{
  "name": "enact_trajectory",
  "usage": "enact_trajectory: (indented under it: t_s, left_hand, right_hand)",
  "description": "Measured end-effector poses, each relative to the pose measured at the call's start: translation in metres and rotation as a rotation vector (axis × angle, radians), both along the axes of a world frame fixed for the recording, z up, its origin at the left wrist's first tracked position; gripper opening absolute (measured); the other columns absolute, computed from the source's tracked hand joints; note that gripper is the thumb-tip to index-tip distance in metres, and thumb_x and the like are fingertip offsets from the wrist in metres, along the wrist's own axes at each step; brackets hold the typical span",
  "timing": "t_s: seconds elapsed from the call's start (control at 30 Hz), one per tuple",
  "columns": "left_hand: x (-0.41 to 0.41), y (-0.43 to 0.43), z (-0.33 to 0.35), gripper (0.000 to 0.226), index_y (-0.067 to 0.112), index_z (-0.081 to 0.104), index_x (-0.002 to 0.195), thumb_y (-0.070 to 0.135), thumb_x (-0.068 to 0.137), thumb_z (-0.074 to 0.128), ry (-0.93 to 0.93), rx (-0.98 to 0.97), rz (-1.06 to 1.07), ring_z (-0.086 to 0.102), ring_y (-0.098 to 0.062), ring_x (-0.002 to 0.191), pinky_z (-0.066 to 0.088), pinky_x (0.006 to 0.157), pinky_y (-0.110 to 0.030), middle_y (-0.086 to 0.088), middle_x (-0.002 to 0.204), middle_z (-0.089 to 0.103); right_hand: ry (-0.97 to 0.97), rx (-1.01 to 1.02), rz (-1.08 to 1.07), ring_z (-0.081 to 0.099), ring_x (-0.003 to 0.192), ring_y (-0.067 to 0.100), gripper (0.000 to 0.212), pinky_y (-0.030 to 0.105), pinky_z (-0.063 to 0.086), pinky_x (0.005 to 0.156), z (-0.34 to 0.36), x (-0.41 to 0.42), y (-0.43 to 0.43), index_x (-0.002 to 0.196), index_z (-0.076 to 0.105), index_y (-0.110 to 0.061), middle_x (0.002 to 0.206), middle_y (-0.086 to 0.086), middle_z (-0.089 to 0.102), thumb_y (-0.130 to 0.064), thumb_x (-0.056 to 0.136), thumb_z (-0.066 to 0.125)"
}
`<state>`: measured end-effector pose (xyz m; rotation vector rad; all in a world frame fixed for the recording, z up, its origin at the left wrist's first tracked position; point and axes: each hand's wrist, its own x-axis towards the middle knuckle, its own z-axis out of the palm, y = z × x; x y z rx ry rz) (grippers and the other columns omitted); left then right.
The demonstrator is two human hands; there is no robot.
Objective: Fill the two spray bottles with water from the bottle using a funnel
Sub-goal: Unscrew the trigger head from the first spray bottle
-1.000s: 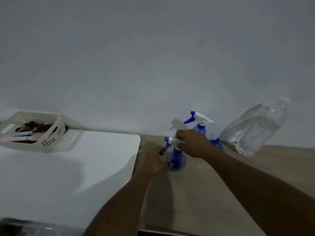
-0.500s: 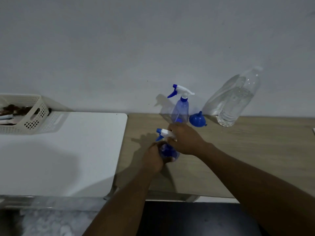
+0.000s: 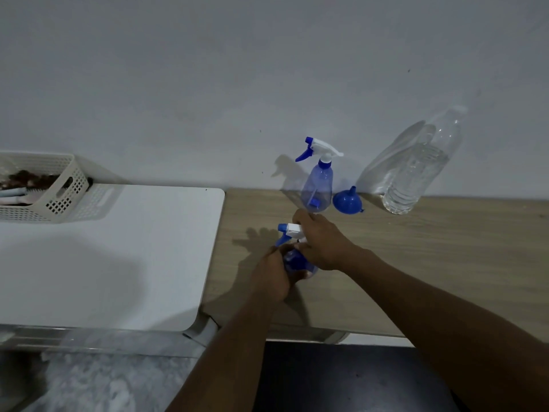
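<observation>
On the wooden table (image 3: 416,248), my left hand (image 3: 274,273) grips the blue body of the near spray bottle (image 3: 297,260). My right hand (image 3: 322,242) is closed over its white-and-blue trigger head (image 3: 289,228). Behind it, a second blue spray bottle (image 3: 318,185) stands upright by the wall. Right beside that one, a blue funnel (image 3: 347,200) rests upside down on its wide rim. Farther right stands a clear water bottle (image 3: 416,173) with a white cap, partly filled.
A white table (image 3: 104,257) adjoins the wooden one on the left. It carries a white perforated basket (image 3: 56,197) with brushes at its far left. Grey wall runs right behind everything. Below the near table edges lies dark floor.
The view has tilted down, so everything sits higher and farther in frame. Both hands have stayed on the near spray bottle, which now stands closer to me than the second one.
</observation>
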<state>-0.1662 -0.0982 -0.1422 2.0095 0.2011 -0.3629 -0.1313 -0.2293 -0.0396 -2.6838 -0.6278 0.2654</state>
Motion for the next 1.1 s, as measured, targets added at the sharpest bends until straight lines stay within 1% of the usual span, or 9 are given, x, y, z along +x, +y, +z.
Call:
enact_trajectory:
  t_s: [0.2, 0.33, 0.43, 0.5, 0.63, 0.77, 0.87, 0.93, 1.1]
  left_hand:
    - [-0.003, 0.001, -0.006, 0.064, 0.033, 0.056, 0.128, 0.042, 0.072, 0.087, -0.075, 0.095, -0.003, 0.060, -0.015, 0.114, 0.049, 0.103, -0.043, 0.008, 0.126, 0.062]
    - [-0.003, 0.000, -0.003, 0.080, 0.037, 0.055, 0.129, 0.053, 0.058, 0.087, -0.019, 0.023, -0.001, 0.061, -0.016, 0.113, 0.049, 0.103, -0.044, 0.010, 0.125, 0.063]
    - [-0.003, 0.002, -0.012, 0.076, 0.040, 0.059, 0.121, 0.065, 0.051, 0.073, -0.045, 0.012, 0.019, 0.064, -0.014, 0.109, 0.052, 0.100, -0.045, 0.011, 0.120, 0.066]
    - [-0.004, 0.002, -0.008, 0.073, 0.037, 0.059, 0.123, 0.059, 0.057, 0.080, -0.049, 0.046, 0.000, 0.062, -0.016, 0.112, 0.051, 0.101, -0.044, 0.012, 0.122, 0.063]
    - [-0.005, 0.002, -0.004, 0.068, 0.033, 0.057, 0.126, 0.047, 0.066, 0.086, -0.059, 0.044, 0.001, 0.060, -0.020, 0.116, 0.050, 0.102, -0.044, 0.004, 0.128, 0.062]
    - [-0.004, 0.000, -0.002, 0.069, 0.029, 0.055, 0.132, 0.038, 0.072, 0.087, -0.052, 0.063, -0.019, 0.061, -0.016, 0.114, 0.049, 0.104, -0.044, 0.006, 0.126, 0.063]
    - [-0.004, 0.002, -0.002, 0.072, 0.026, 0.053, 0.136, 0.037, 0.074, 0.087, -0.040, 0.084, -0.035, 0.058, -0.016, 0.117, 0.047, 0.104, -0.038, 0.004, 0.129, 0.061]
    - [-0.005, 0.004, -0.002, 0.075, 0.026, 0.051, 0.139, 0.035, 0.074, 0.088, -0.039, 0.065, -0.029, 0.058, -0.015, 0.117, 0.046, 0.104, -0.037, 0.005, 0.130, 0.060]
    - [-0.006, 0.001, 0.002, 0.074, 0.030, 0.053, 0.136, 0.040, 0.072, 0.088, -0.020, 0.075, -0.022, 0.058, -0.015, 0.118, 0.047, 0.103, -0.037, 0.007, 0.130, 0.060]
  right_hand:
    - [-0.047, -0.065, -0.015, 0.057, 0.093, 0.020, 0.054, 0.040, 0.053, 0.082, -0.004, -0.002, -0.010, 0.120, 0.038, -0.022, 0.111, 0.003, 0.057, -0.040, 0.084, 0.073]
    - [-0.039, -0.010, -0.011, 0.058, 0.098, 0.021, 0.053, 0.039, 0.053, 0.083, -0.009, -0.005, -0.009, 0.127, 0.038, -0.022, 0.118, 0.006, 0.059, -0.024, 0.086, 0.071]
    - [-0.052, -0.033, 0.004, 0.054, 0.099, 0.020, 0.067, 0.039, 0.051, 0.083, -0.006, -0.003, -0.016, 0.131, 0.037, -0.025, 0.120, 0.001, 0.055, -0.041, 0.080, 0.076]
    - [-0.091, -0.081, -0.021, 0.058, 0.097, 0.021, 0.061, 0.039, 0.052, 0.082, -0.007, -0.005, -0.014, 0.130, 0.038, -0.023, 0.118, 0.003, 0.060, -0.046, 0.085, 0.071]
    - [-0.002, -0.001, -0.012, 0.054, 0.108, 0.023, 0.064, 0.041, 0.050, 0.090, -0.006, -0.003, -0.010, 0.138, 0.036, -0.024, 0.129, 0.007, 0.055, -0.019, 0.086, 0.072]
    - [-0.032, -0.077, -0.001, 0.056, 0.102, 0.020, 0.066, 0.042, 0.052, 0.086, -0.004, 0.001, -0.014, 0.134, 0.036, -0.028, 0.125, 0.002, 0.057, -0.043, 0.082, 0.074]
    - [-0.067, -0.093, -0.016, 0.058, 0.103, 0.022, 0.056, 0.042, 0.051, 0.087, -0.007, 0.000, -0.007, 0.135, 0.039, -0.024, 0.124, 0.005, 0.061, -0.030, 0.089, 0.070]
    - [-0.007, -0.065, 0.004, 0.054, 0.110, 0.023, 0.068, 0.045, 0.050, 0.091, -0.003, 0.000, -0.008, 0.140, 0.035, -0.026, 0.131, 0.004, 0.055, -0.021, 0.085, 0.073]
    - [-0.082, -0.132, -0.023, 0.059, 0.103, 0.020, 0.061, 0.041, 0.052, 0.089, -0.002, 0.003, -0.008, 0.133, 0.040, -0.025, 0.124, 0.002, 0.060, -0.044, 0.085, 0.072]
